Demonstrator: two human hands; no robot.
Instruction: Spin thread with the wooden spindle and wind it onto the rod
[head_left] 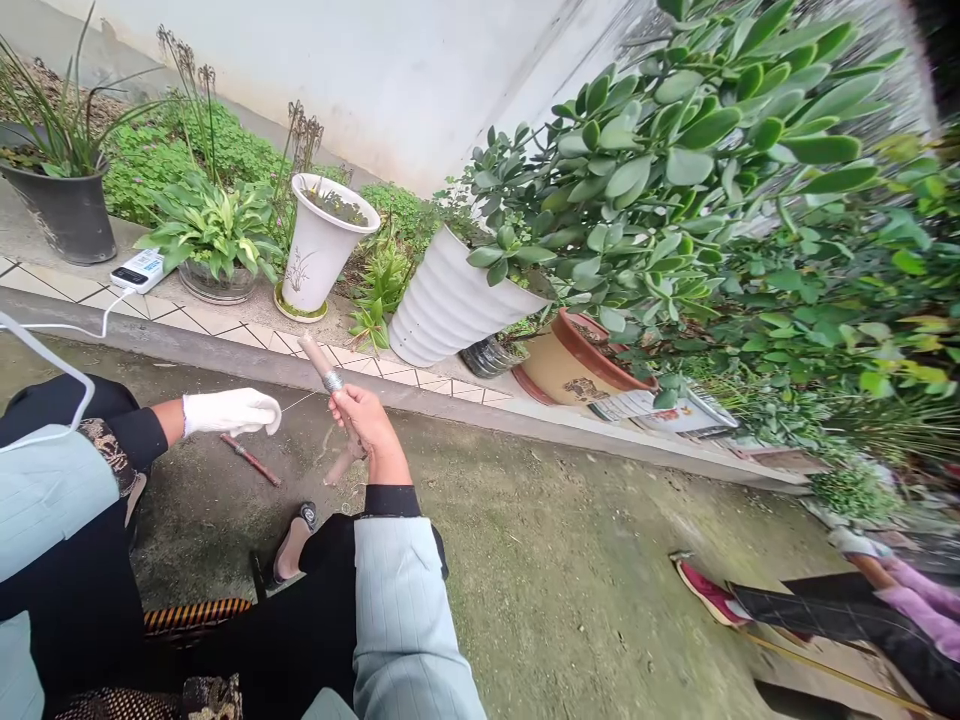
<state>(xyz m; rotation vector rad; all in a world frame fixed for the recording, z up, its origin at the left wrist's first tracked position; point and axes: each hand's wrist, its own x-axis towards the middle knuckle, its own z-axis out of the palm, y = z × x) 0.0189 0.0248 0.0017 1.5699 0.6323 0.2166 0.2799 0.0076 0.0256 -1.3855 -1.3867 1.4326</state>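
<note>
My right hand (367, 422) is bare and closed around a brownish wooden stick (324, 372) with a metal band near its upper part; the stick points up and to the left. My left hand (231, 411) wears a white glove and is closed, pinching a thin thread (300, 402) that runs across to the stick. Both hands are held above the concrete ground, in front of my knees. A second, thinner reddish stick (250, 460) lies on the ground below my left hand.
A tiled ledge (225, 322) carries pots: a black one (64, 210), a tall white one (321, 245), a ribbed white one (450, 300) with a big succulent, and a brown one (574, 365). A white power bank (137, 270) with cable lies there. Another person's legs and red shoe (705, 590) are at right.
</note>
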